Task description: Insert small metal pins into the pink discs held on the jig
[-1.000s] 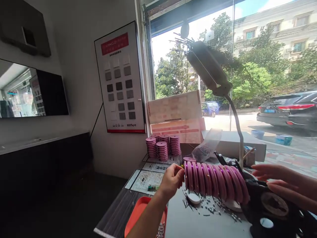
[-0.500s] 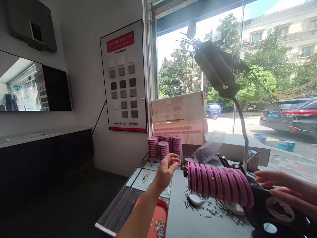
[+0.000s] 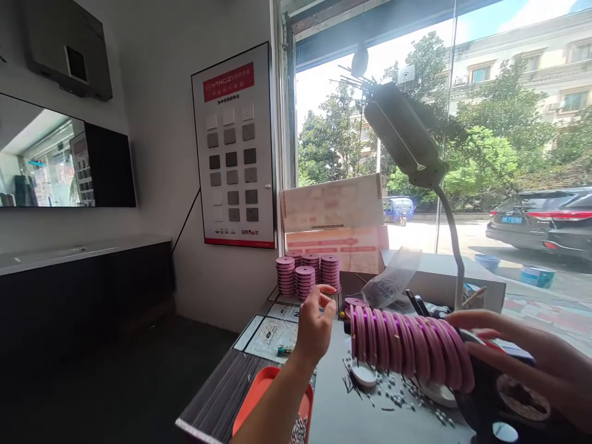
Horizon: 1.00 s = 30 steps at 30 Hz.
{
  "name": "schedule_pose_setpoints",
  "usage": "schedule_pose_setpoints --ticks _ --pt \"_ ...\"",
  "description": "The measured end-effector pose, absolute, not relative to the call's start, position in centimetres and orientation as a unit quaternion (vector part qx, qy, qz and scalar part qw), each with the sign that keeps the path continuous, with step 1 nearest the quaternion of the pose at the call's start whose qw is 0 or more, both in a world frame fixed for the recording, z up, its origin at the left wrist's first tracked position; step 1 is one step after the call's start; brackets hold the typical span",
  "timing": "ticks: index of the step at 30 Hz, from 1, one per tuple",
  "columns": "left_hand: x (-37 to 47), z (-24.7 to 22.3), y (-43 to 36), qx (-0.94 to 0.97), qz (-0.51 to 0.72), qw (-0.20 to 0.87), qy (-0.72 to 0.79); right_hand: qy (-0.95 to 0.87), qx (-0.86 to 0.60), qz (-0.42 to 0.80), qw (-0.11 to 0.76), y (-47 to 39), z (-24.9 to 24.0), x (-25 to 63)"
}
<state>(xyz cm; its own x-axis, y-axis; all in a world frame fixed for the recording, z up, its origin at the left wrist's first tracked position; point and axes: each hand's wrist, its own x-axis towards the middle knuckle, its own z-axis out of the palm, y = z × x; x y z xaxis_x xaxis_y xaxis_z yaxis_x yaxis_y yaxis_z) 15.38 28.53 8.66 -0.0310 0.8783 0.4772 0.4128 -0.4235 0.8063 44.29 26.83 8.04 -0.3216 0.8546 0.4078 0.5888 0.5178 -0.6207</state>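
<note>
A row of pink ridged spools (image 3: 407,345) lies sideways on a black holder (image 3: 485,394), with small yellow marks and purple shine along it. My right hand (image 3: 513,351) reaches in from the right edge, its fingers over the top and its thumb in front of the row's right end, gripping it. Left of the row, my left hand (image 3: 317,320) hovers over the table with its fingers bent in and thumb and forefinger close together. Whatever sits between them is too small to make out. Behind that hand stand stacks of pink spools (image 3: 305,280).
An orange tray (image 3: 252,394) with small metallic pieces lies under my left forearm. White dishes (image 3: 364,373) and scattered grey beads (image 3: 398,391) lie below the row. A lamp (image 3: 404,132) rises behind, near a clear plastic bag (image 3: 388,283) and a cardboard box (image 3: 333,203).
My right hand has moved left onto the right end of the spool row. My left hand's fingers have curled in more, and a small green item now shows beside its wrist.
</note>
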Motion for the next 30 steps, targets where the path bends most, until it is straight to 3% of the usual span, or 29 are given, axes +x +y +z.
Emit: schedule_pose_setpoints --ticks 4,6,9,14,20,30 --pt "16.0 8.2 29.2 0.659 0.392 0.37 0.525 -0.854 -0.44 -0.031 0.276 26.7 10.7 38.5" --pt "16.0 8.2 29.1 0.641 0.345 0.445 0.522 -0.87 -0.439 -0.069 0.214 27.1 11.4 35.8" --pt "15.7 8.2 28.7 0.611 0.334 0.498 0.517 -0.884 -0.435 -0.053 0.164 27.8 11.7 33.4" --pt "15.3 8.3 28.6 0.609 0.35 0.515 0.491 -0.884 -0.436 -0.031 0.166 28.3 11.4 33.4" --pt "14.8 6.7 28.7 0.636 0.423 0.547 0.343 -0.887 -0.432 -0.013 0.16 28.4 11.8 33.7" --pt "14.3 5.3 29.4 0.654 0.457 0.533 0.282 -0.893 -0.43 0.021 0.133 29.1 12.7 33.3"
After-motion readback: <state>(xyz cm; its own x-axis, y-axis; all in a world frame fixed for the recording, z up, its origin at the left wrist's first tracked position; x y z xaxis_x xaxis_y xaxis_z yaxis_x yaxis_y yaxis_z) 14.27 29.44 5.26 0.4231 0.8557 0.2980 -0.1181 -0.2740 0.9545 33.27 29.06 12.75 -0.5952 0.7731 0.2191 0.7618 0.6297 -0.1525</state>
